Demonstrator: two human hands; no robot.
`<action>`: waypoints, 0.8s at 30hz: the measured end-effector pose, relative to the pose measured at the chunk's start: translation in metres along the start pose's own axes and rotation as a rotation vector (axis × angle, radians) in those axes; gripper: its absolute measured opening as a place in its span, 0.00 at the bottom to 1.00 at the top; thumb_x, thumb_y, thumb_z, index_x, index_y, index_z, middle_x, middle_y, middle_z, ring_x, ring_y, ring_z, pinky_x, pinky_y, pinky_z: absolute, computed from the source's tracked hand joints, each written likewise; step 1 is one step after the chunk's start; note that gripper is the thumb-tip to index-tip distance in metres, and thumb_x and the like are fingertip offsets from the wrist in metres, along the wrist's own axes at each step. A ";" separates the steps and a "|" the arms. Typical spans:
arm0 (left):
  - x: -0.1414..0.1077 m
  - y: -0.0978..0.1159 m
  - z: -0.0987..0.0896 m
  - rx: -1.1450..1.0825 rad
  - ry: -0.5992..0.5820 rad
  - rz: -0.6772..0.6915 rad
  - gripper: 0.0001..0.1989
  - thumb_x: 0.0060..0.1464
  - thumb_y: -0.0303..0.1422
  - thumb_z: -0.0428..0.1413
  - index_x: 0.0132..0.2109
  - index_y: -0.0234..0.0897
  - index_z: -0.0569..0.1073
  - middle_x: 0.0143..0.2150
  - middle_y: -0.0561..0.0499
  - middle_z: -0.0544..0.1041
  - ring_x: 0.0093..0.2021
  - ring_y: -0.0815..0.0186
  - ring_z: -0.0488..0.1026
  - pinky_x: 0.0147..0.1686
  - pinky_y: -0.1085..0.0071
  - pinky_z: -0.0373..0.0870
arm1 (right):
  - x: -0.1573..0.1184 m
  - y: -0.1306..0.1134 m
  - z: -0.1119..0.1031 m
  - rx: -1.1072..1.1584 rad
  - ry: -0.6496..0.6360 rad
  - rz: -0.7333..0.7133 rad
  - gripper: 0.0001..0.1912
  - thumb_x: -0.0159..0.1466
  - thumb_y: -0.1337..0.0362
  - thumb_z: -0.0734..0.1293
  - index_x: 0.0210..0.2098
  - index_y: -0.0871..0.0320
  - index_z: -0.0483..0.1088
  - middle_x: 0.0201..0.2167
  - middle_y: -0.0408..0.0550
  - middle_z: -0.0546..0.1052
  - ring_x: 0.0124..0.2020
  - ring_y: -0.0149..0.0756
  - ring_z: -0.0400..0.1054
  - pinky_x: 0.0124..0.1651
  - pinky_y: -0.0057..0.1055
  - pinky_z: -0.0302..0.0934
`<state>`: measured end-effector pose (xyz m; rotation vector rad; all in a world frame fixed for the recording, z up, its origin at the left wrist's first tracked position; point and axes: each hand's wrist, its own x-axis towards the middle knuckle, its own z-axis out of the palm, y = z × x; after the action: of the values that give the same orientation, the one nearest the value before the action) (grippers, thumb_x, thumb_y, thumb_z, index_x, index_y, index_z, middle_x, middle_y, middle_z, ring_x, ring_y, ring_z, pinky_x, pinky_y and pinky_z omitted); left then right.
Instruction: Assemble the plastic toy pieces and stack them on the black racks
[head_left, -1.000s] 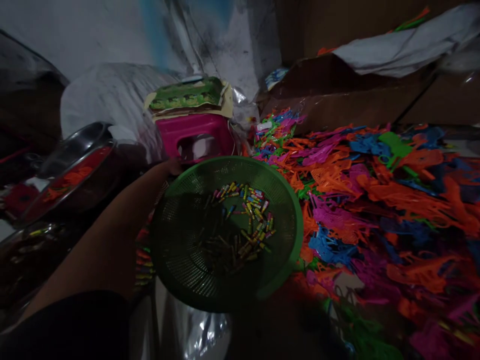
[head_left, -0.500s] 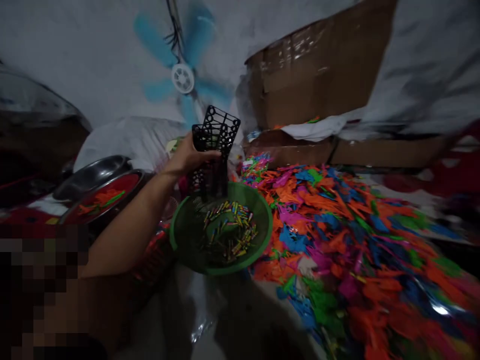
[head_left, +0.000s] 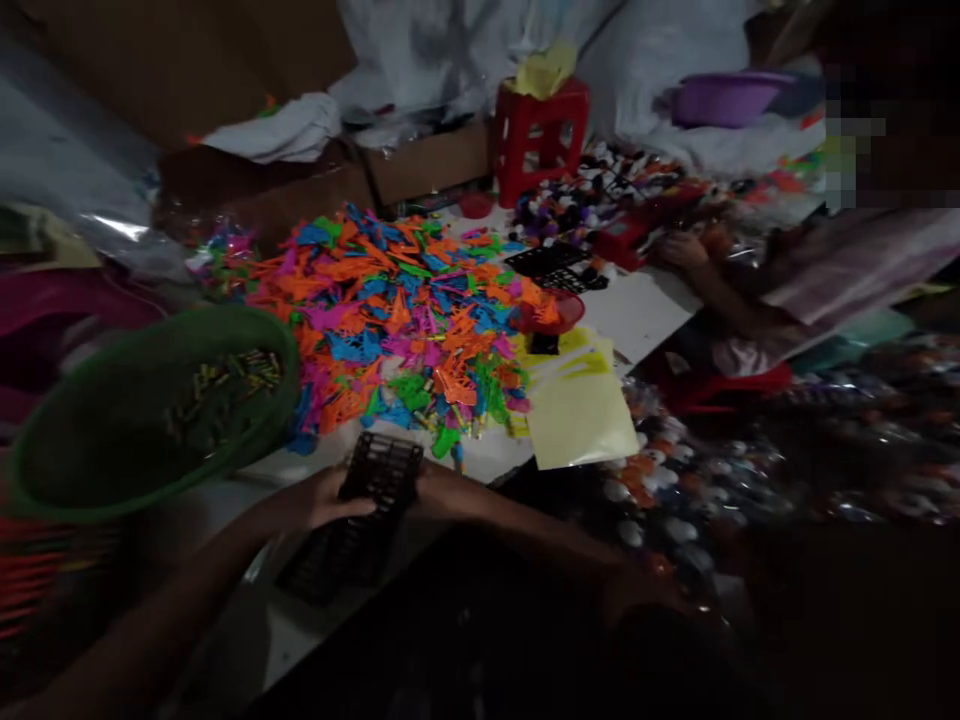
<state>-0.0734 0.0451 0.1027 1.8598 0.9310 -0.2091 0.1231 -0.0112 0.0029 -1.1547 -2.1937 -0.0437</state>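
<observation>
A stack of black plastic lattice racks is held low over the near edge of the white table. My left hand grips it from the left, thumb across the front. My right hand meets its right edge, the fingers mostly hidden behind it. Close to the left hand stands a green plastic basin, tilted in view, with many small striped stick-like pieces inside. Beyond the hands spreads a heap of orange, blue, green and pink plastic pieces.
Yellow sheets lie on the table to the right, beside a small red bowl. More black racks lie farther back. A red stool stands behind. A co-worker's hand is at the right by a red container.
The view has swung right. The black racks have come from above the green basin down to the table's near edge, and my right hand has come into view at them.
</observation>
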 end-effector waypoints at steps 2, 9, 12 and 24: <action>0.005 -0.023 0.013 0.044 -0.075 -0.011 0.22 0.46 0.45 0.53 0.44 0.35 0.71 0.42 0.48 0.76 0.43 0.58 0.72 0.43 0.68 0.68 | -0.015 0.024 -0.034 0.049 -0.080 -0.001 0.13 0.58 0.71 0.58 0.25 0.61 0.74 0.19 0.39 0.75 0.21 0.22 0.67 0.25 0.14 0.60; 0.043 -0.058 0.024 0.206 0.194 -0.136 0.37 0.37 0.47 0.56 0.54 0.34 0.64 0.54 0.43 0.69 0.53 0.52 0.66 0.51 0.62 0.62 | -0.078 0.156 -0.156 -0.175 0.230 1.319 0.18 0.59 0.61 0.59 0.46 0.63 0.69 0.41 0.57 0.74 0.42 0.41 0.68 0.45 0.36 0.60; 0.051 -0.055 0.036 0.275 0.325 -0.100 0.36 0.41 0.46 0.53 0.56 0.31 0.62 0.58 0.41 0.64 0.57 0.54 0.60 0.56 0.61 0.57 | -0.111 0.179 -0.178 -0.376 0.238 1.612 0.26 0.54 0.54 0.65 0.48 0.65 0.66 0.46 0.65 0.70 0.47 0.50 0.64 0.47 0.43 0.57; 0.032 -0.048 0.075 0.253 0.594 -0.243 0.41 0.41 0.47 0.55 0.59 0.30 0.55 0.58 0.38 0.62 0.58 0.53 0.59 0.56 0.61 0.55 | -0.108 0.176 -0.222 -0.277 0.169 1.547 0.16 0.53 0.59 0.64 0.36 0.63 0.73 0.32 0.57 0.76 0.32 0.41 0.68 0.35 0.33 0.58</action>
<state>-0.0648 0.0083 0.0160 2.0806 1.6020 0.0956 0.4151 -0.0518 0.0720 -2.5358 -0.6960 0.2088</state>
